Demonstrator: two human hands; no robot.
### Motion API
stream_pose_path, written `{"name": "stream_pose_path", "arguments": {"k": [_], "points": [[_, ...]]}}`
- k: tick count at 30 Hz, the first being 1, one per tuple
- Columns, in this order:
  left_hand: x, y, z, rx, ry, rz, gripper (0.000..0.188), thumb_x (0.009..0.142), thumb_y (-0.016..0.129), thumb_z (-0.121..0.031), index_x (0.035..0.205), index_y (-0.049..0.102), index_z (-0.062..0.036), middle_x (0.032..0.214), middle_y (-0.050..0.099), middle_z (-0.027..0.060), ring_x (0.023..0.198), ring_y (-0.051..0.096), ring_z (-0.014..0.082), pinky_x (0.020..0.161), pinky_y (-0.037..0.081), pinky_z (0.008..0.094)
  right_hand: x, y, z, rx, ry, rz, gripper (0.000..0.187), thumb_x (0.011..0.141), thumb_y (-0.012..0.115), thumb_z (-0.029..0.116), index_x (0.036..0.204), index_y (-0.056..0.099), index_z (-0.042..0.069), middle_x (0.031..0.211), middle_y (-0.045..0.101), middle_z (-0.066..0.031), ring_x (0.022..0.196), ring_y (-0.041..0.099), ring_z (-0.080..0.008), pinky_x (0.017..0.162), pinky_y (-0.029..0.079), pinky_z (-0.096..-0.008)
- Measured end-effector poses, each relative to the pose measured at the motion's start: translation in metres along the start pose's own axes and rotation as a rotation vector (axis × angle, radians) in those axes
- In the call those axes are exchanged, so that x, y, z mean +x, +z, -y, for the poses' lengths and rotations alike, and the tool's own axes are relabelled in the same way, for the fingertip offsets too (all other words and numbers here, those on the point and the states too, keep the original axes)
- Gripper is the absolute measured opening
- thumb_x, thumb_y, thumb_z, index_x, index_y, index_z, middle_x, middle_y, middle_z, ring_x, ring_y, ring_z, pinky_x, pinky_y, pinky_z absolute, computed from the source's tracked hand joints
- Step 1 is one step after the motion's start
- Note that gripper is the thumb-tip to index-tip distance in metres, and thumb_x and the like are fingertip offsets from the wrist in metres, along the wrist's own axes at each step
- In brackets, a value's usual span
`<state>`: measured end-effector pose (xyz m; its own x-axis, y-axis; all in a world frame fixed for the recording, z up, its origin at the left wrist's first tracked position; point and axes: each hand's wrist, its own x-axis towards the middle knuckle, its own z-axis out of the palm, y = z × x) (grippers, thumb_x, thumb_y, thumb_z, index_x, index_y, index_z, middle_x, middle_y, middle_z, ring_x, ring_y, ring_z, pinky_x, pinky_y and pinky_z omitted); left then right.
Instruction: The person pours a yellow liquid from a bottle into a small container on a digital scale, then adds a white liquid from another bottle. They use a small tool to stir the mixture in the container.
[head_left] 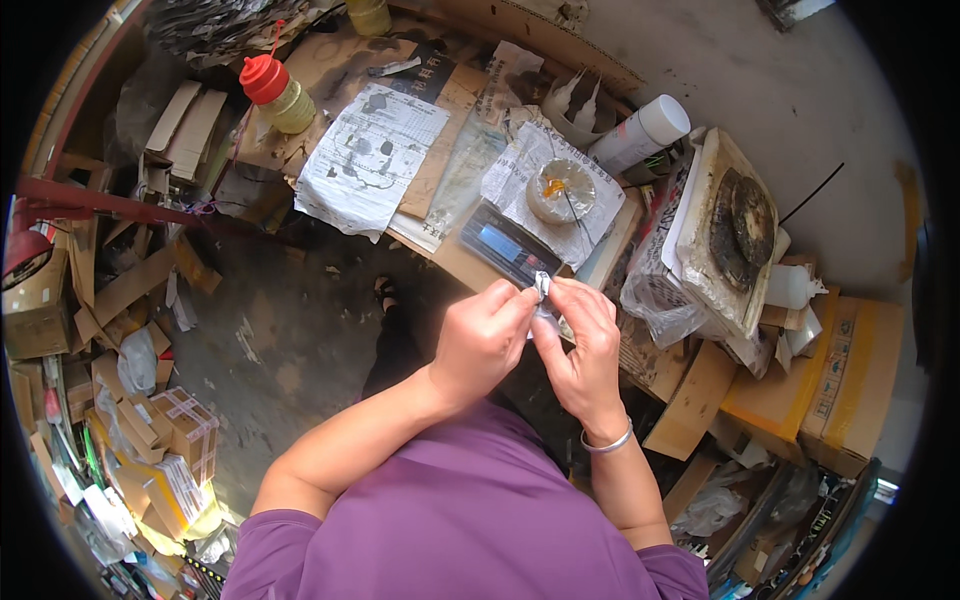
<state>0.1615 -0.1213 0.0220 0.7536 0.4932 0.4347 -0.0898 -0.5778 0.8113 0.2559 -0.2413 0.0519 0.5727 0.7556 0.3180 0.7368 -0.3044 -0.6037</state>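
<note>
Both hands meet at the table's near edge, their fingertips pinched around a small whitish crumpled piece [542,285] that looks like paper or tissue. My left hand [478,335] is closed, its thumb and forefinger against the piece. From the right, my right hand [582,345] grips the same piece between thumb and fingers; a bracelet circles that wrist. What the piece wraps, if anything, I cannot make out. Just beyond the fingertips lies a digital scale [500,242] with a lit blue display. A round tub [560,206] with orange residue and a thin stick stands on the scale's far end.
A red-capped bottle [285,95] and a stained paper sheet [372,150] lie at the left of the table. A white spray can [642,132] stands behind the tub. To the right are a stained block [738,230] and cardboard boxes [815,375]; more cartons [185,430] crowd the left floor.
</note>
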Motion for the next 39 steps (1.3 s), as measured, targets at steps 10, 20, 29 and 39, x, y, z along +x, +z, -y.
{"name": "stream_pose_path", "arguments": {"k": [10, 20, 29, 39], "points": [[-0.001, 0.005, 0.011, -0.821, -0.666, 0.145, 0.012, 0.094, 0.059, -0.001, 0.104, 0.056, 0.0053, 0.092, 0.071, 0.0141, 0.085, 0.069, 0.015, 0.074, 0.054, 0.0284, 0.008, -0.007, -0.015, 0.041, 0.012, 0.136, 0.042, 0.073, 0.077, 0.007, 0.114, 0.065, 0.0, 0.097, 0.07, -0.0129, 0.094, 0.065, -0.0308, 0.091, 0.046, -0.04], [0.009, 0.017, 0.015, -0.979, -0.855, 0.074, 0.041, 0.08, 0.075, 0.003, 0.113, 0.051, 0.0004, 0.095, 0.067, 0.0073, 0.087, 0.067, 0.0128, 0.079, 0.054, 0.0259, 0.009, 0.004, -0.025, -0.12, -0.198, 0.169, 0.078, 0.075, 0.074, -0.003, 0.144, 0.037, -0.003, 0.104, 0.072, -0.0138, 0.098, 0.068, -0.0302, 0.091, 0.051, -0.0419], [0.016, 0.008, 0.015, -1.159, -0.847, -0.079, 0.046, 0.081, 0.073, 0.007, 0.119, 0.047, 0.0015, 0.093, 0.066, 0.0086, 0.086, 0.066, 0.0131, 0.079, 0.054, 0.025, 0.028, -0.026, -0.011, -0.036, -0.128, 0.179, 0.042, 0.067, 0.08, 0.006, 0.107, 0.066, 0.006, 0.105, 0.067, -0.0077, 0.106, 0.063, -0.0269, 0.09, 0.046, -0.0399], [0.01, -0.011, 0.035, -1.172, -0.861, -0.07, 0.039, 0.087, 0.07, 0.003, 0.121, 0.051, -0.0007, 0.105, 0.063, 0.0085, 0.102, 0.066, 0.0174, 0.089, 0.052, 0.0266, 0.118, -0.054, -0.034, -0.499, -0.405, 0.172, 0.008, 0.072, 0.069, 0.003, 0.078, 0.068, 0.007, 0.07, 0.058, -0.0051, 0.072, 0.058, -0.023, 0.07, 0.041, -0.0351]]}}
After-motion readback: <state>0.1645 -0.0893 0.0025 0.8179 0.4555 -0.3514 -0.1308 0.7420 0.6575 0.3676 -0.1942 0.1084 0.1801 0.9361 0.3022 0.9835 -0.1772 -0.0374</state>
